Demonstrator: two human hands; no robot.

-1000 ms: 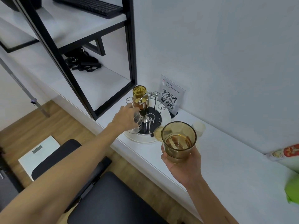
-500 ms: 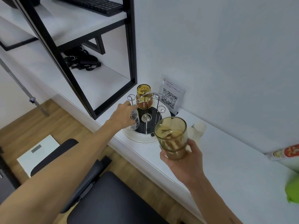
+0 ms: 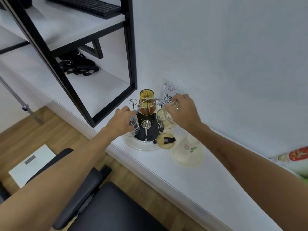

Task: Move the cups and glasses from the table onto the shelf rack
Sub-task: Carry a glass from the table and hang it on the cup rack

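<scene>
I see a plain white wall (image 3: 225,55) rising behind a long white counter (image 3: 191,184). Left of the counter's middle, a black-framed shelf unit (image 3: 70,90) stands on it, its upper board carrying a black keyboard (image 3: 90,5) and its lower board a bundle of black straps (image 3: 78,65). Below the counter's front edge, a wooden floor (image 3: 15,135) shows, with a white scale (image 3: 31,164) lying on it and a black chair (image 3: 108,205) just beside the counter. The light is even.

left hand (image 3: 122,120) gripping, right hand (image 3: 184,112) gripping, arms outstretched
</scene>
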